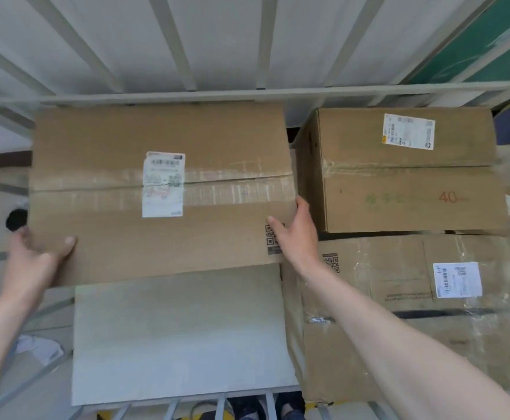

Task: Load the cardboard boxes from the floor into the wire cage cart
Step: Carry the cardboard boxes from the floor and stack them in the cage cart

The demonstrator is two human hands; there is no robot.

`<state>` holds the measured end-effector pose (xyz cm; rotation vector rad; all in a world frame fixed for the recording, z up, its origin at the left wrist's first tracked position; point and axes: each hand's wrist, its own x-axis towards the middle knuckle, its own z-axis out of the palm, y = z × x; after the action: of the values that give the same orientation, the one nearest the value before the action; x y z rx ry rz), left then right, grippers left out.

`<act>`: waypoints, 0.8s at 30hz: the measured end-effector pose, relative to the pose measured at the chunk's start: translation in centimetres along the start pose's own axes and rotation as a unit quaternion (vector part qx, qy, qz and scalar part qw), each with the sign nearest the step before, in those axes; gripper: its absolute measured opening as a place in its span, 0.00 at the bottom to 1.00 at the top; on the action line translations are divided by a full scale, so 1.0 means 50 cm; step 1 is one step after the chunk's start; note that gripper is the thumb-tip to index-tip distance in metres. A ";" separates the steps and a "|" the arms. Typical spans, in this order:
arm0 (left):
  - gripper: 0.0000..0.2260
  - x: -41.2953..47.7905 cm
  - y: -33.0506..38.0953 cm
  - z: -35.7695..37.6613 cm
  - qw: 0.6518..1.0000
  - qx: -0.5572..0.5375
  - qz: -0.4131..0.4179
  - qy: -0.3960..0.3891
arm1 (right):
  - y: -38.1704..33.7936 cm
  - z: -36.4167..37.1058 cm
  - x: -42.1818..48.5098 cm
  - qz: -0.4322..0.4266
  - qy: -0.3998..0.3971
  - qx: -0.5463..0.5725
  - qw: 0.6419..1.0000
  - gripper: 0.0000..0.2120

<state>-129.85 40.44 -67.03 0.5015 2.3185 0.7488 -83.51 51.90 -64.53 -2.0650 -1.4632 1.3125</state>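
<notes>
A large taped cardboard box [217, 147] with a white shipping label lies inside the wire cage cart [278, 92], against its far rail. My left hand [35, 253] grips the box's near left corner, thumb on top. My right hand [296, 234] holds its right edge near a QR code. Right of it sits a box marked "40" [405, 177], resting on a larger taped box [399, 313] at the near right.
A pale grey sheet [180, 334] lies flat in the cart below the held box. The cart's near rail bars [217, 404] cross the bottom, with shoes and floor behind them. A white corrugated wall stands beyond the far rail. Crumpled paper [38, 350] lies at the left.
</notes>
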 end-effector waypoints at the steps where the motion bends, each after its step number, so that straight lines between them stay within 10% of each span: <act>1: 0.32 -0.002 0.018 0.023 1.000 0.018 0.013 0.000 | 0.021 -0.004 0.012 -0.002 -0.002 -0.033 0.999 0.41; 7: 0.41 -0.009 0.018 0.119 0.954 0.287 -0.022 -0.086 | 0.073 0.026 0.061 -0.074 -0.052 -0.212 0.973 0.34; 12: 0.48 -0.172 0.018 0.256 0.894 0.366 0.171 -0.193 | 0.084 0.035 0.016 -0.111 -0.063 -0.384 0.914 0.33; 19: 0.47 -0.273 -0.020 0.361 0.814 0.481 0.220 -0.240 | 0.124 0.064 -0.080 -0.121 -0.129 -0.401 0.899 0.33; 24: 0.43 -0.259 -0.025 0.348 0.801 0.500 0.247 -0.217 | 0.147 0.102 -0.099 0.049 -0.176 -0.270 0.945 0.40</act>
<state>-108.96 39.40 -72.86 1.5874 1.9621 -0.4681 -83.53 43.08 -69.72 -2.3334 -2.0965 1.5066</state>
